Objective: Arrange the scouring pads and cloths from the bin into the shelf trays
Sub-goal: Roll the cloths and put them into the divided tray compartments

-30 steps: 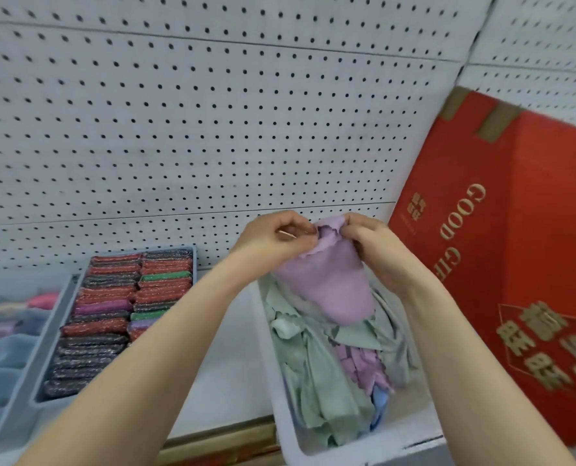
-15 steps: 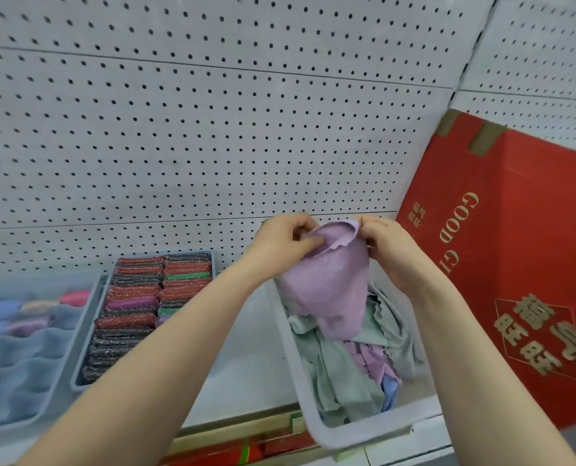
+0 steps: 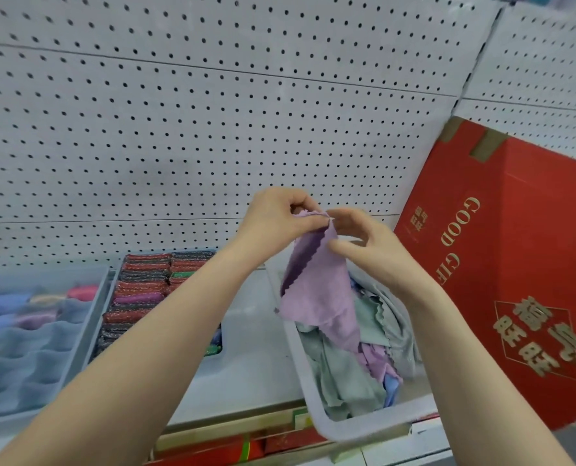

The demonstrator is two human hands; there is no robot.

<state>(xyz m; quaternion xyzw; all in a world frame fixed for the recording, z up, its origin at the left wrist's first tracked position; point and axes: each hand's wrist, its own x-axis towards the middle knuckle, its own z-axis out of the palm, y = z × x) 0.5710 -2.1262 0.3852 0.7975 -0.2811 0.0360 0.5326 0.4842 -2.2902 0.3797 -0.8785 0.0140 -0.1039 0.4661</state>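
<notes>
While my left hand (image 3: 279, 218) pinches the top edge of the lilac cloth (image 3: 316, 290) between thumb and fingertips, my right hand (image 3: 364, 243) sits just beside it with fingers curled at that same edge; whether it truly grips I cannot tell. From my head view the cloth hangs limp above the white bin (image 3: 357, 428), so I judge it light, soft and floppy, best taken by two top corners to keep it flat for folding. Under it the bin holds a loose heap of green, grey, lilac and blue cloths. On the shelf to my left, one tray (image 3: 116, 280) is packed with rows of glittery scouring pads (image 3: 138, 297); the farther tray (image 3: 88, 311), blurred, holds rolled cloths in small pockets.
</notes>
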